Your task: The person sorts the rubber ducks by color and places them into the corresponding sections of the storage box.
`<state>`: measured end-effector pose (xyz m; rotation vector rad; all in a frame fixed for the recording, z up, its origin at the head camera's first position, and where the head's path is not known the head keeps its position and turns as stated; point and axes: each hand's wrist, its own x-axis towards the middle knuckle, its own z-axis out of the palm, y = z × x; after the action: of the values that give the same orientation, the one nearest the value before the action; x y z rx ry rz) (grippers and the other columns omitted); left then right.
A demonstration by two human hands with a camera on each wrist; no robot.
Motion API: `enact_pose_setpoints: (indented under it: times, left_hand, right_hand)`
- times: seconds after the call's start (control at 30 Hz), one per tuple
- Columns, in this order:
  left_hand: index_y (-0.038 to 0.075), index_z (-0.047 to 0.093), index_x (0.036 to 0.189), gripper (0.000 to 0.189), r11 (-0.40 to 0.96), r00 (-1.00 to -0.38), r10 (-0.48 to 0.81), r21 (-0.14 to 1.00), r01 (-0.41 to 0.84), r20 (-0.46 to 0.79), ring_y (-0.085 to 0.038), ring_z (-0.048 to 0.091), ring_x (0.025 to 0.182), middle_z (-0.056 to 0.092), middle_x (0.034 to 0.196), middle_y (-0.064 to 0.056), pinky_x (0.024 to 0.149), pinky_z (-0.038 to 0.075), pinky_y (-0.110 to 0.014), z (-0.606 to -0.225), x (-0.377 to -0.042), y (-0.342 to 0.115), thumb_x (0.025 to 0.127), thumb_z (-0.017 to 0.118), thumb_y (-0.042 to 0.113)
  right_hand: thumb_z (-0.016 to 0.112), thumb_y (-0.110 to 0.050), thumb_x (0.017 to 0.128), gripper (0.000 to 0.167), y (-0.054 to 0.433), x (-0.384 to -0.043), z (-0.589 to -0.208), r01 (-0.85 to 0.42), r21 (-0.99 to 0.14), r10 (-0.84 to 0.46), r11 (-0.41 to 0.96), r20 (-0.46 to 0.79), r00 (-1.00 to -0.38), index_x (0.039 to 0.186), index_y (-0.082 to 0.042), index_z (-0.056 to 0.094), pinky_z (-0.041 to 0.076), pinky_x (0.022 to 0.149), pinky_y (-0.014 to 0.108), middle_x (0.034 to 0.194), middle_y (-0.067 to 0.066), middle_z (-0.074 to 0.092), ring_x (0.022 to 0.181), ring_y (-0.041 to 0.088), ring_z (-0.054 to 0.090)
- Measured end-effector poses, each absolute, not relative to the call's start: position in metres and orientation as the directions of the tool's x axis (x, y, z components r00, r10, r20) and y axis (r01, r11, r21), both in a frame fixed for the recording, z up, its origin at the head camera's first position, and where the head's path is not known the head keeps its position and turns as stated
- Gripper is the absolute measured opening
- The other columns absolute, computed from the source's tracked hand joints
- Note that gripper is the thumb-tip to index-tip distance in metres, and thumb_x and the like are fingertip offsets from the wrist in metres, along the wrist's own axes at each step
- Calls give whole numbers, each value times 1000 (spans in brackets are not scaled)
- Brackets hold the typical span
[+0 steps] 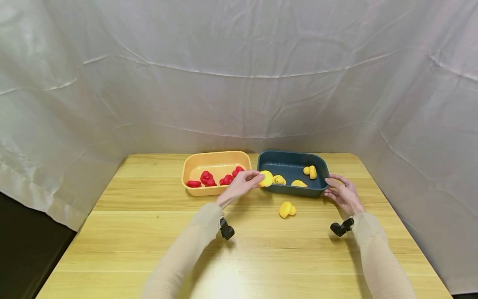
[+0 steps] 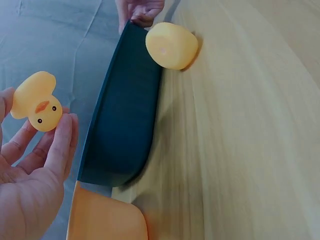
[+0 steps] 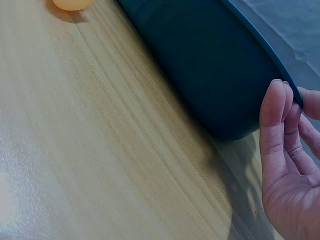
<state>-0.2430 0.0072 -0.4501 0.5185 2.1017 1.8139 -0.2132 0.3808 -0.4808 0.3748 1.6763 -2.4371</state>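
My left hand (image 1: 244, 182) pinches a yellow rubber duck (image 1: 266, 179) between thumb and fingertips, at the near left side of the dark blue bin (image 1: 274, 158). In the left wrist view the duck's (image 2: 37, 100) eyes and orange beak show. My right hand (image 1: 344, 194) grips the bin's right end; in the right wrist view the fingers (image 3: 274, 107) lie outside the wall and the thumb comes over the rim. Several yellow ducks, one of them a duck (image 1: 310, 172) at the right, lie inside that bin. Another duck (image 1: 286, 209) rests on the table in front of it.
A light orange bin (image 1: 213, 156) stands left of the blue one, holding several red toys (image 1: 206, 177). Both bins sit near the back edge of the wooden table (image 1: 261, 257). Grey-white cloth (image 1: 239, 104) hangs behind and at the sides.
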Motion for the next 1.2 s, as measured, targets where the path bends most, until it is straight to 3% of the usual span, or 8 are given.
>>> enact_pose_setpoints:
  times: [0.27,0.6,0.9,1.2]
  left_hand:
    - [-2,63,127,37,120,-891,453,989,85,22,-43,68,108,70,117,-22,96,61,-35,-447,-252,16,102,62,25]
    - [-2,63,128,39,106,-919,395,993,47,2,-42,68,111,68,124,-21,106,55,-36,-442,-262,29,101,62,26]
    - [-5,62,129,39,40,-935,352,999,-20,-33,-46,63,117,66,127,-24,104,56,-38,-438,-267,42,100,64,21]
    - [-4,60,132,44,13,-962,259,996,-83,-84,-43,63,120,64,131,-21,102,57,-35,-439,-273,51,97,68,22]
  right_hand:
    - [65,-13,98,35,381,-213,-480,267,-894,7,-361,-288,-957,129,-14,51,62,66,23,91,-1,68,68,11,66]
    - [65,-13,98,33,381,-214,-481,267,-891,6,-366,-289,-957,128,-14,52,62,66,23,91,-1,68,68,11,66]
    - [66,-15,97,35,382,-215,-484,258,-899,10,-353,-279,-960,129,-15,51,62,67,23,90,-1,67,69,11,66]
    - [68,-15,97,40,383,-215,-484,252,-905,5,-343,-270,-963,133,-13,50,62,68,23,92,0,66,69,11,67]
